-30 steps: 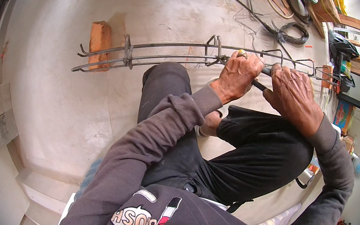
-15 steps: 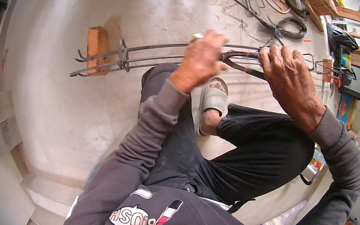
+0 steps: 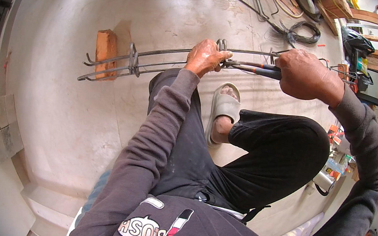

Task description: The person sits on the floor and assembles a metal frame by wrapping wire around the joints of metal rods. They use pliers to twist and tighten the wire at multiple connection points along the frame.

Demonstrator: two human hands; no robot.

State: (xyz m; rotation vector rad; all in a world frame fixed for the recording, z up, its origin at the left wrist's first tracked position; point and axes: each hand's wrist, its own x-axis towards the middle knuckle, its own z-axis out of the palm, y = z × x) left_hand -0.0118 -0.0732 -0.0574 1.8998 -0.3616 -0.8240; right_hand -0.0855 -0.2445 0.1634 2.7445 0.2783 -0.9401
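Note:
A long cage of thin steel bars [image 3: 159,53] lies across the floor in front of me, with wire stirrups around it. My left hand [image 3: 204,57] is closed on the bars, beside a stirrup [image 3: 222,45] near the middle. My right hand [image 3: 310,77] is wrapped round the ends of a pair of pincers [image 3: 264,71] with dark handles and orange bands. The pincers' jaws are at the stirrup, right beside my left fingers. What exactly the jaws bite is too small to tell. Another stirrup [image 3: 134,59] sits toward the cage's left end.
An orange brick [image 3: 106,50] lies under the cage's left end; another brick [image 3: 342,71] is at its right end. Coiled black wire [image 3: 305,33] and bent rods lie farther off. My sandalled foot [image 3: 227,105] rests just below the cage. Grey blocks [image 3: 4,127] stand at left.
The pincers' handles, spread before, have come together in my right hand, which has turned over into a fist. My left hand, raised and blurred before, has come down onto the bars by the stirrup.

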